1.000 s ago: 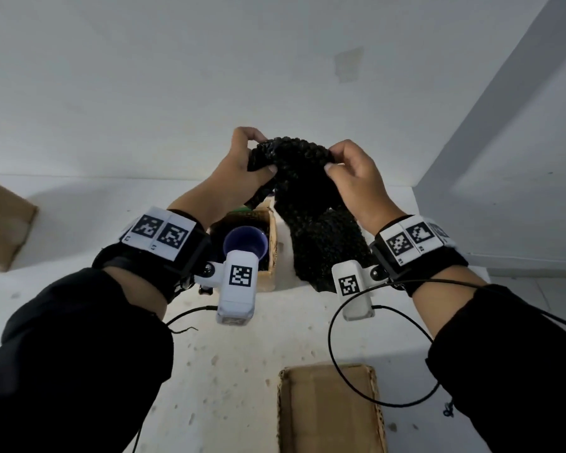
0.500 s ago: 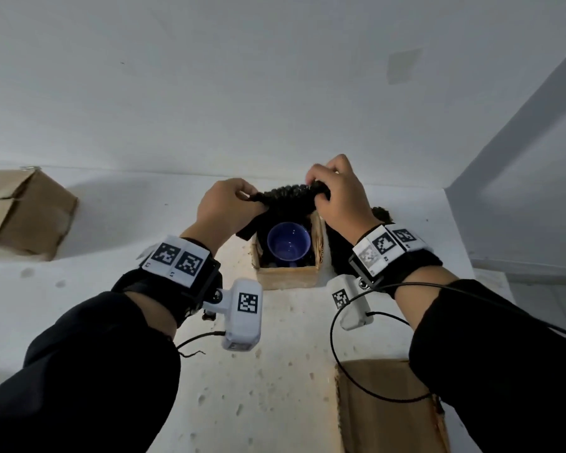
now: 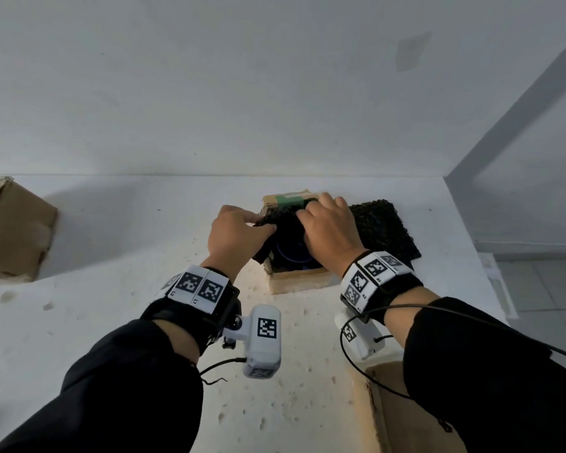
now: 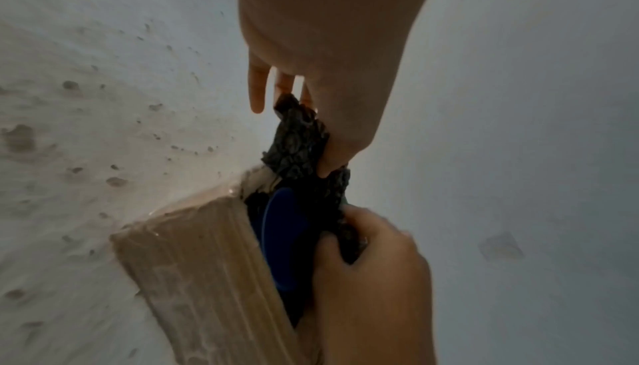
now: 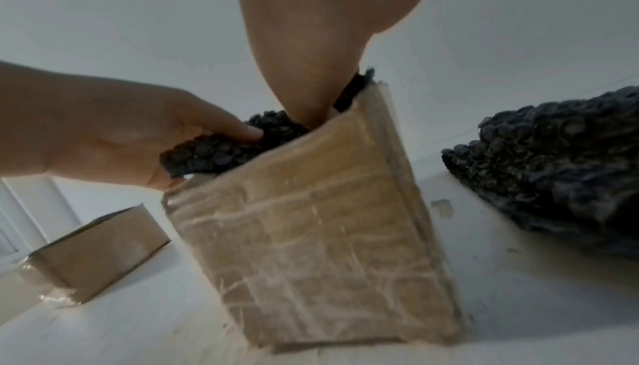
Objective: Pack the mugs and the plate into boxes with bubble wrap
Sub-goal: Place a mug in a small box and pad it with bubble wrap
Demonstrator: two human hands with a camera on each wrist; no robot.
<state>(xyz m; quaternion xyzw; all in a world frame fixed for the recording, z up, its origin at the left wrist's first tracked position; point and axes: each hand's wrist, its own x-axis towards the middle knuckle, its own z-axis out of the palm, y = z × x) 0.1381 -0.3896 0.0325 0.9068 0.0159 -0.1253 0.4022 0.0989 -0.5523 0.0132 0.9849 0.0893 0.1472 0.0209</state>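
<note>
On the white table (image 3: pixel 118 322) stands a small cardboard box (image 3: pixel 299 281) holding 1 blue mug (image 3: pixel 291 253). Black bubble wrap (image 3: pixel 272 220) drapes over its mouth (a spare sheet (image 3: pixel 383 228) lies beside). The left hand (image 3: pixel 234 235) pinches the wrap's edge; the right hand (image 3: pixel 330 232) curls onto it, pushing inward. Cushioning step underway, I judge; next, tuck the wrap fully over the mug.

Both arms extend forward, sleeves dark, wrists banded. The left hand (image 3: pixel 234 235) pinches black bubble wrap (image 3: pixel 268 220) between thumb and fingers. The right hand (image 3: pixel 329 232), just beside it, curls its fingers onto the same wrap.
</note>
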